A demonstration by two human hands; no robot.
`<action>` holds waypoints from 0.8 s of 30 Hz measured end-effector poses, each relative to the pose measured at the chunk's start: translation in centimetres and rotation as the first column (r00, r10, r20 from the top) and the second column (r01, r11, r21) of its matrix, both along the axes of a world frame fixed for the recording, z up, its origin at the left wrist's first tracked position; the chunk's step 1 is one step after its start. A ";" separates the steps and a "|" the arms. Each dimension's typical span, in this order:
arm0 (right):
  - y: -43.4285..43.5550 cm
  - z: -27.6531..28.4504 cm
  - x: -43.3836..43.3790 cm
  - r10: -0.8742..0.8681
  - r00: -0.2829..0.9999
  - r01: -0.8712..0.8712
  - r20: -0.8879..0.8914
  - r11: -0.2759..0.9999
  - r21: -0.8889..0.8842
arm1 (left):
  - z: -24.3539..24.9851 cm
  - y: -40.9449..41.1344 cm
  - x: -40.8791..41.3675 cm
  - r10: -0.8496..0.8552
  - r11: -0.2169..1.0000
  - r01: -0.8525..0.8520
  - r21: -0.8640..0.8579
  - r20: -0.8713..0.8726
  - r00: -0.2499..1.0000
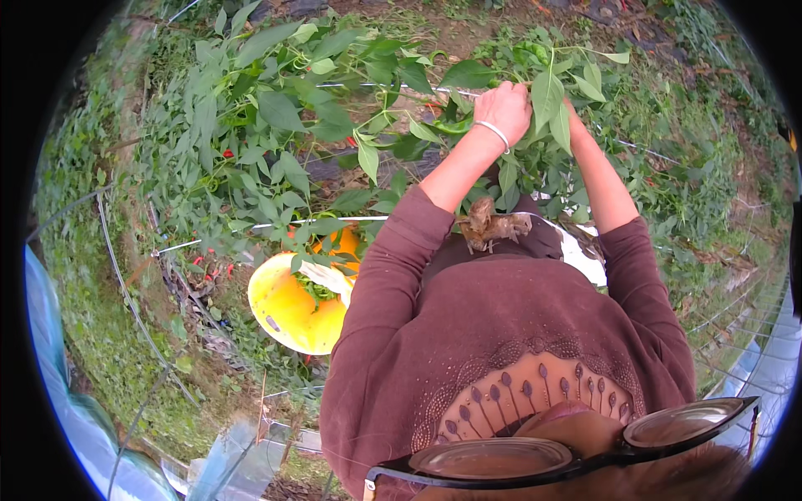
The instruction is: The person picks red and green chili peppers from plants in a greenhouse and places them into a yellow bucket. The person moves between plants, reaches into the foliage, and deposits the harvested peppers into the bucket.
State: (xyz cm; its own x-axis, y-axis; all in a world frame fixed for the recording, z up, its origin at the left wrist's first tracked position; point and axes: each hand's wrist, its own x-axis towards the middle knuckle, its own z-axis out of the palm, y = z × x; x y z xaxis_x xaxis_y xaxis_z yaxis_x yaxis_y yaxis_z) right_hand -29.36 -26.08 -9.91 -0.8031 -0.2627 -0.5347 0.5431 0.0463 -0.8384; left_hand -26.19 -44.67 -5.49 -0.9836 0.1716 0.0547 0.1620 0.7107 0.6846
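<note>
My left hand (505,114), with a pale bracelet at its wrist, is curled against a leafy pepper plant (548,94). Its fingers appear closed on the plant, but the fingertips and the exact part gripped are hidden. Just right of it, my right hand (569,119) reaches in behind hanging leaves. Most of that hand is covered, so I cannot see what its fingers do. A green chili pepper (452,127) hangs below and left of my left hand. Another crinkled green pepper (532,52) shows among the leaves above both hands.
A yellow bucket (294,313) with green peppers inside stands left of my body. White support strings (313,221) run across the row of plants. Red peppers (213,270) lie on the ground at left. A thin hoop pole (122,275) and plastic sheeting (53,351) edge the left side.
</note>
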 end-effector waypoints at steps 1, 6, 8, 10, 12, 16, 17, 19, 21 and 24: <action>0.6 -2.5 -0.2 -0.014 0.999 0.015 -0.052 1.000 0.026 | 0.8 0.5 0.2 0.012 0.999 -0.011 -0.031 0.054 0.998; 3.6 -10.8 -1.3 -0.089 0.935 0.097 -0.344 0.995 0.004 | 7.7 2.2 2.9 -0.166 0.981 0.159 0.113 0.052 0.985; -1.3 -2.7 -1.1 0.115 0.942 -0.047 -0.314 0.975 0.216 | 5.0 -0.3 3.9 -0.150 0.989 0.150 0.017 0.135 0.979; 0.0 -2.4 -1.3 0.128 0.831 -0.041 -0.541 0.985 0.170 | 2.7 -2.0 4.3 -0.178 0.977 0.197 -0.076 0.211 0.961; 0.8 -2.0 -1.0 -0.028 0.981 -0.011 -0.190 0.979 -0.205 | 1.3 -3.8 3.8 -0.092 0.985 0.122 -0.119 0.231 0.969; 0.6 0.0 0.3 0.194 0.921 -0.153 -0.337 0.978 0.145 | -2.0 -3.0 2.2 0.009 0.989 0.012 0.144 -0.145 0.989; 0.4 0.2 0.6 0.212 0.921 -0.162 -0.326 0.972 0.173 | -2.6 -2.3 1.9 0.005 0.992 0.027 0.123 -0.257 0.966; 1.1 -0.1 0.9 0.228 0.902 -0.164 -0.367 0.967 0.197 | -2.9 -1.1 1.2 -0.082 0.995 0.094 0.039 -0.242 0.967; 2.1 -1.0 1.2 0.238 0.851 -0.169 -0.468 0.968 0.184 | -3.5 -0.9 0.3 -0.104 0.994 0.108 0.004 -0.204 0.973; -0.4 3.4 1.4 0.346 0.879 -0.259 -0.329 0.924 0.280 | -3.2 -1.6 0.1 -0.168 0.981 0.147 -0.128 -0.172 0.971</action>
State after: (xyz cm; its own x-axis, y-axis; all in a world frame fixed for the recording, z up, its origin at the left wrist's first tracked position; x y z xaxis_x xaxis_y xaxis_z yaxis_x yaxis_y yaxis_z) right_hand -27.95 -26.50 -6.56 -0.8522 -0.4344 -0.2916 0.1290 0.3657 -0.9217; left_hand -26.08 -46.31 -8.70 -0.9190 0.3392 0.2008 0.3923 0.7377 0.5494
